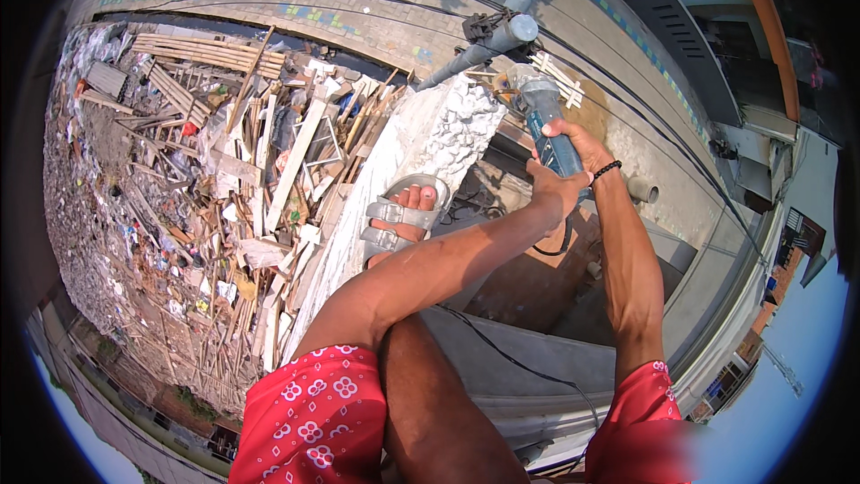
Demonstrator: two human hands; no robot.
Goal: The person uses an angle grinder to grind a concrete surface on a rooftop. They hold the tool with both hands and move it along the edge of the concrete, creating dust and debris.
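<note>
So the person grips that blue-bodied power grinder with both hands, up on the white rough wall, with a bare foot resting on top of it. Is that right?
Not quite: the head view shows the foot wearing a grey strapped sandal, not bare. The rest holds: left hand and right hand both grip the blue-bodied power grinder by the white rough wall.

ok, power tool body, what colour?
Blue-grey body on the power tool, gripped by both hands; head view.

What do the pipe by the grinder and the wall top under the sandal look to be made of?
The pipe looks like grey metal, smooth with a dull sheen, possibly galvanised. The wall top looks like masonry in rough whitish plaster, its broken end crumbled. Both hands grip the blue grinder.
</note>
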